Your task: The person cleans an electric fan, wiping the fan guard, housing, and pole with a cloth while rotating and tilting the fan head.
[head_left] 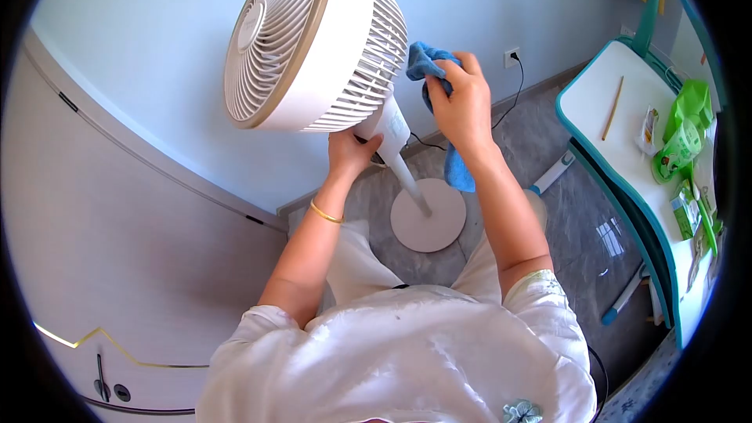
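Note:
A white standing fan (348, 47) with a beige-rimmed grille tilts to the left in front of me, its round base (428, 227) flat on the floor. My left hand (352, 153), with a gold bangle at the wrist, is wrapped round the fan's neck just under the head. In my right hand (462, 102) a blue cloth (429, 63) is bunched between the fingers, close to the back grille on the right side. One end of that cloth hangs down below the hand.
At the right stands a white desk (599, 94) with teal edges, holding a thin stick, green packaging and several small items. A wall socket (512, 57) has a black cord plugged in. To the left is a pale door (141, 243) with a handle.

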Demonstrator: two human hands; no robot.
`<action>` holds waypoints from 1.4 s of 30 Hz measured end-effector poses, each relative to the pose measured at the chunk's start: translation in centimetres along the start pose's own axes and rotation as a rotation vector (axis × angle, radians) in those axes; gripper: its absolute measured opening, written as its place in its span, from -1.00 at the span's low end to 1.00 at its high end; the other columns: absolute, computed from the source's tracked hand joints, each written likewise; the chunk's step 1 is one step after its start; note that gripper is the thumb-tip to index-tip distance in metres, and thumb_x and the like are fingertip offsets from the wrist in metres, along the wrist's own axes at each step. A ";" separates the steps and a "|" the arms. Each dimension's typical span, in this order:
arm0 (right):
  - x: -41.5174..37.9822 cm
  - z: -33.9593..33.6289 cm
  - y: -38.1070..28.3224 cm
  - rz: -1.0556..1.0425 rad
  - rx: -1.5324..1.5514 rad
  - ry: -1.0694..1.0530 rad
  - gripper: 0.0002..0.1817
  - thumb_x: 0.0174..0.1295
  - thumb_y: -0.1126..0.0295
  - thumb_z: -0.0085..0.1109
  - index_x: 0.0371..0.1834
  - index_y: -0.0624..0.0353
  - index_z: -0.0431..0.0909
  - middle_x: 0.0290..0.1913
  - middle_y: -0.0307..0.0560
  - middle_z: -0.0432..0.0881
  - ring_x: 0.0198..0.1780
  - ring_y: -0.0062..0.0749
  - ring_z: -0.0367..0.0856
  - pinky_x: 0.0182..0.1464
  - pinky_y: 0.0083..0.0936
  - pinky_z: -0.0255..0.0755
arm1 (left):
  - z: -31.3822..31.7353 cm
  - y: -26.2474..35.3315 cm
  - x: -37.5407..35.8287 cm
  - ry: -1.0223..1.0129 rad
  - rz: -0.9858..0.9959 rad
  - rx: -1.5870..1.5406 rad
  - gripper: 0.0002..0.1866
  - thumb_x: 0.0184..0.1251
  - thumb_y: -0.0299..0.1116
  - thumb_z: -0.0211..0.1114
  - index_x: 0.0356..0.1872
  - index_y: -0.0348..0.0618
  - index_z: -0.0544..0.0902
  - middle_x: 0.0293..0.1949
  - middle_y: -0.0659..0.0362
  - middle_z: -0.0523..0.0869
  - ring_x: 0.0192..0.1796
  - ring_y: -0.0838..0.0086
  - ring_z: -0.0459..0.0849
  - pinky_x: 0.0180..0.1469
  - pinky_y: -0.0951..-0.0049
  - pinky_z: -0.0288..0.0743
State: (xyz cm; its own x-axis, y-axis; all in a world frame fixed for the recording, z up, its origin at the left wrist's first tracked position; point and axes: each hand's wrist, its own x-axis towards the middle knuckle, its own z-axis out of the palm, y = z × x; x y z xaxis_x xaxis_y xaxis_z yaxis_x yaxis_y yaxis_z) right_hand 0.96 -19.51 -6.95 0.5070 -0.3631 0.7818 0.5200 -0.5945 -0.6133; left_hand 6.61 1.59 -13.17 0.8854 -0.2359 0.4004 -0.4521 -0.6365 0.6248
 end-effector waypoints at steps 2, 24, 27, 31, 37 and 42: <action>0.7 -0.8 -1.2 -0.050 0.056 0.076 -0.71 -0.05 0.58 0.25 -0.20 0.13 0.64 -0.09 0.13 0.56 -0.28 0.02 0.63 -0.25 -0.23 0.54 | 0.1 0.0 -0.1 0.047 0.060 0.081 -0.37 -0.09 -0.32 0.49 0.08 -0.33 0.53 -0.01 -0.12 0.64 0.03 0.04 0.61 0.09 0.23 0.48; 2.1 1.0 -8.5 -0.447 0.115 0.210 -0.51 -0.13 0.50 0.46 -0.02 0.03 0.64 -0.13 0.10 0.52 -0.29 -0.18 0.58 -0.33 -0.41 0.53 | 1.6 -2.5 0.2 0.196 0.371 0.099 -0.42 -0.08 -0.30 0.47 0.05 -0.23 0.56 -0.01 -0.07 0.64 0.06 0.01 0.56 0.12 0.14 0.39; -0.4 1.6 -8.7 -0.491 0.157 0.203 -0.44 -0.15 0.57 0.43 0.05 0.09 0.60 -0.19 0.07 0.54 -0.32 -0.20 0.58 -0.37 -0.43 0.52 | 1.3 -1.5 0.3 0.304 0.445 0.073 -0.42 -0.09 -0.31 0.47 0.05 -0.23 0.56 0.00 -0.07 0.64 0.06 0.01 0.56 0.13 0.14 0.39; -0.5 2.1 -7.8 -0.694 0.190 0.236 -0.48 -0.11 0.59 0.29 0.04 0.11 0.59 -0.33 -0.06 0.55 -0.47 -0.28 0.56 -0.51 -0.47 0.47 | 1.5 -1.3 -0.2 0.377 0.453 0.099 -0.42 -0.10 -0.32 0.48 0.05 -0.22 0.56 0.00 -0.06 0.64 0.06 0.01 0.56 0.13 0.14 0.39; 4.1 1.5 -8.0 -0.522 0.136 0.364 -0.53 -0.10 0.60 0.29 -0.01 0.11 0.59 -0.30 -0.04 0.58 -0.43 -0.24 0.60 -0.46 -0.43 0.51 | 0.8 -1.6 -0.7 0.147 0.290 0.059 -0.45 -0.10 -0.32 0.47 0.02 -0.19 0.59 -0.01 -0.04 0.65 0.04 0.01 0.58 0.11 0.16 0.42; -1.3 1.7 -9.2 -0.639 0.159 0.211 -0.52 -0.15 0.60 0.29 -0.03 0.11 0.61 -0.30 -0.02 0.56 -0.41 -0.25 0.60 -0.45 -0.45 0.50 | 1.8 -1.2 -0.3 0.384 0.420 0.062 -0.48 -0.10 -0.29 0.46 -0.01 -0.20 0.61 -0.03 -0.05 0.66 0.03 0.01 0.59 0.09 0.15 0.44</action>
State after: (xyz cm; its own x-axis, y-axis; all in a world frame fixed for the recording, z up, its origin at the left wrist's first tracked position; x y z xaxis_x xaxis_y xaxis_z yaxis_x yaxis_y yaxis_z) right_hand -3.26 -12.35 -2.55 -0.0684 -0.1178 0.9907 0.7751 -0.6314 -0.0216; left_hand 7.04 1.13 -15.26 0.5234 -0.2009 0.8281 -0.7393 -0.5903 0.3240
